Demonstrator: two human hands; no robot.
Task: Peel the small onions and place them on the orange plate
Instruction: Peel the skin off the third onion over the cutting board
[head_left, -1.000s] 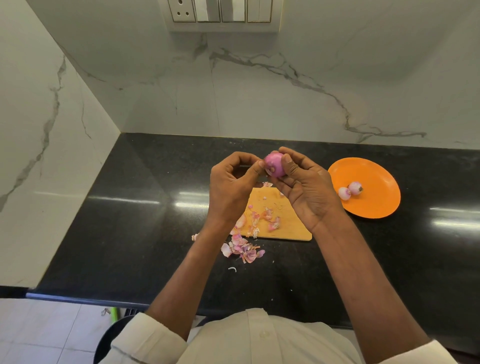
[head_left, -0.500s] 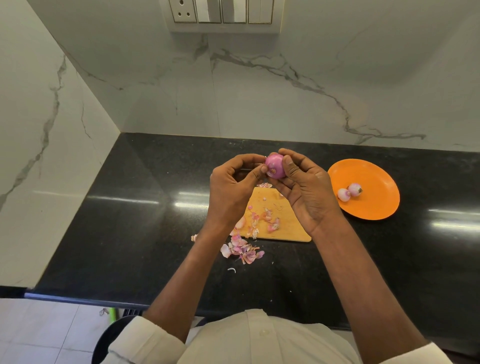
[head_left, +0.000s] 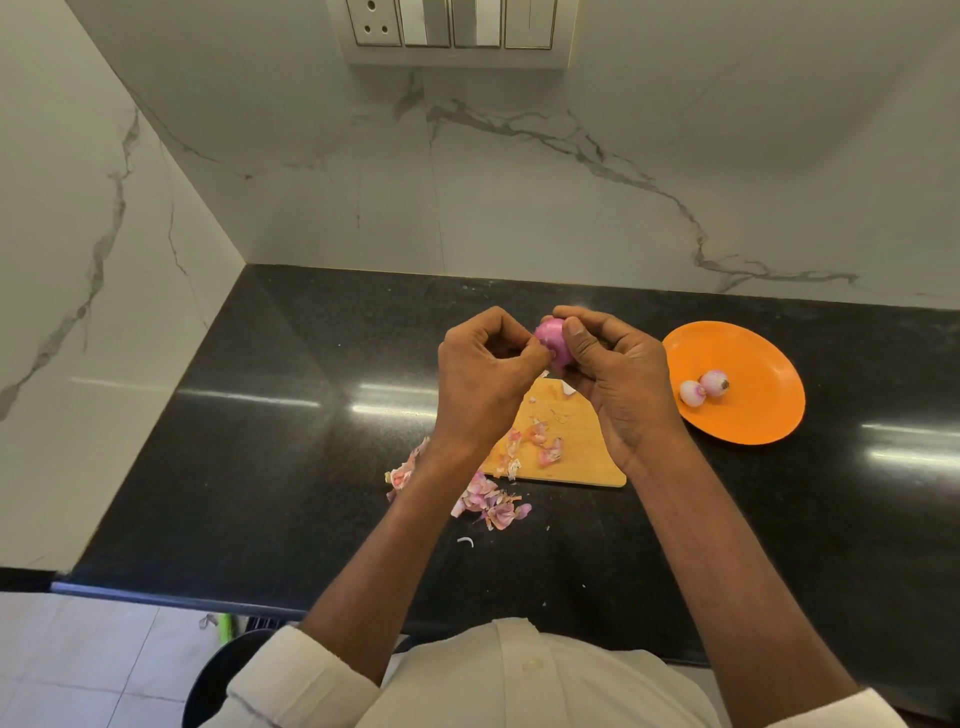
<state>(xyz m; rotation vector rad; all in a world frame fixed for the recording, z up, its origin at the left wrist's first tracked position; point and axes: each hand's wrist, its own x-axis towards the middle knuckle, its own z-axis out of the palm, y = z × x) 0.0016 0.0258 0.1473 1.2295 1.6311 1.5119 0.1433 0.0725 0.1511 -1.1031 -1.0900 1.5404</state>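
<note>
On the black counter (head_left: 270, 441) at the left lies a heap of pink onion skins (head_left: 488, 501), near the front edge of the wooden cutting board (head_left: 576, 447). Above the board the left hand (head_left: 480, 374) has its fingers curled, and thumb and forefinger pinch at the side of the small onion (head_left: 551, 340). The right hand (head_left: 618, 379) holds this onion, thumb on its front and fingers curled behind. At the right, two peeled onions (head_left: 704, 388) lie touching on the orange plate (head_left: 763, 364).

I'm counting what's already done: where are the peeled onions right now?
In the head view, two peeled onions lie touching each other on the left part of the orange plate, to the right of the cutting board.
</note>
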